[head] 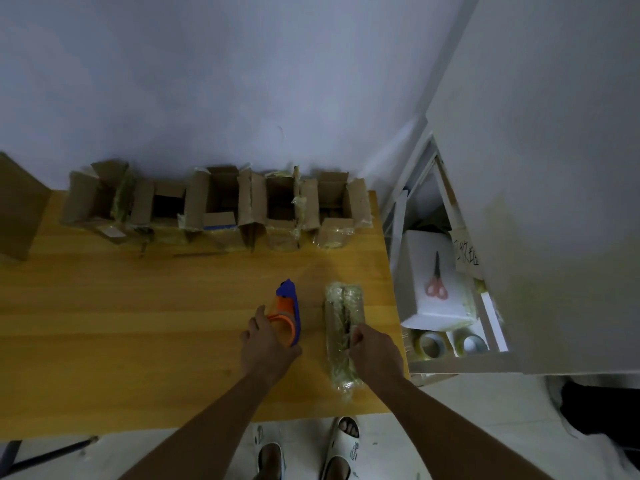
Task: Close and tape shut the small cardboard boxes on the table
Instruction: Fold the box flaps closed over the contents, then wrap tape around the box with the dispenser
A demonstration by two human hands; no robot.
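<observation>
On the table [138, 323], the left hand [266, 344] curls around the orange-and-blue tape gun [289, 313], which points toward 12 o'clock. Just at its 3 o'clock lies a closed box [343, 306], wrapped in old tape; the right hand [375, 351] rests on its near half, fingers bent and pinching at the top seam. At 12 o'clock, along the wall, stand 5 open boxes [214, 206]. Scissors [437, 284] lie off the table at 3 o'clock.

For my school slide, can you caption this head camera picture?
Left hand on a tape dispenser, right hand on a closed box, open boxes behind.
</observation>
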